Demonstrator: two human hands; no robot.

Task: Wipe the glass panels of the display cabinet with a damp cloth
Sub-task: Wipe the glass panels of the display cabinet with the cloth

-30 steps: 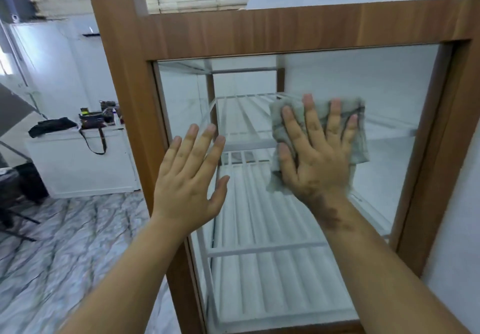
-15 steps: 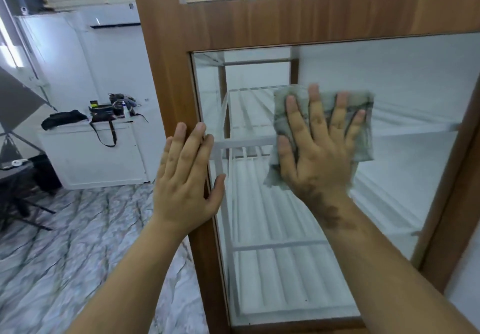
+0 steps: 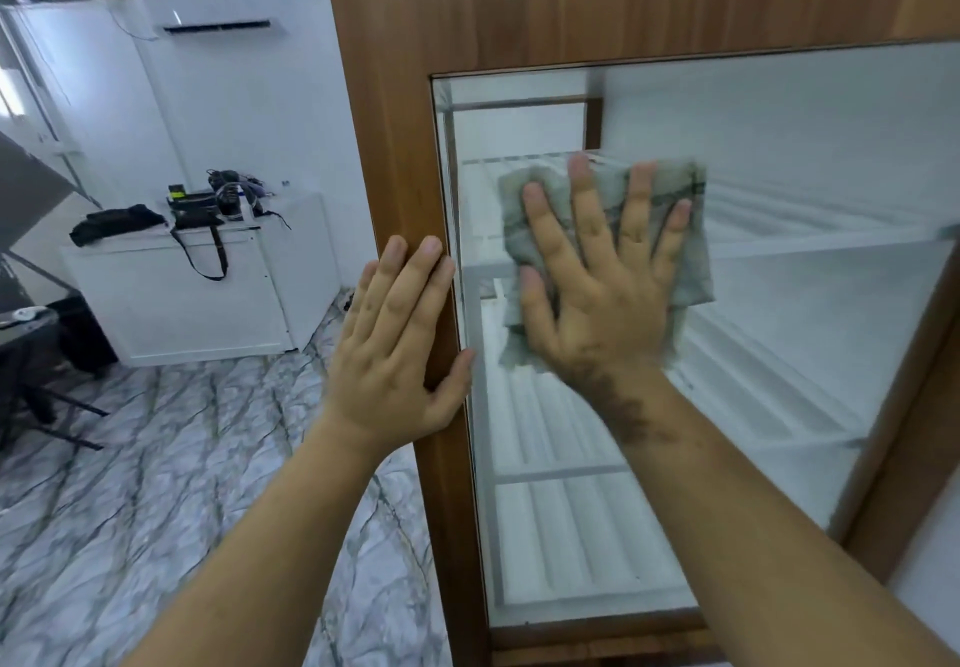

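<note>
A display cabinet with a brown wooden frame (image 3: 395, 110) fills the right of the head view. Its glass panel (image 3: 789, 157) shows white slatted shelves behind it. My right hand (image 3: 597, 297) lies flat with spread fingers on a grey-green cloth (image 3: 691, 251) and presses it against the glass, left of the panel's middle. My left hand (image 3: 395, 344) rests open on the frame's left upright, its thumb reaching onto the edge of the glass.
To the left is a marbled grey floor (image 3: 156, 484). A low white cabinet (image 3: 197, 308) against the far wall carries black bags and gear. A dark stand (image 3: 31, 375) sits at the far left edge. An air conditioner (image 3: 218, 12) hangs high on the white wall.
The view has swung left, so the cabinet now sits further right. My left hand went from the glass onto the wooden upright. My right hand and the cloth shifted left on the panel.
</note>
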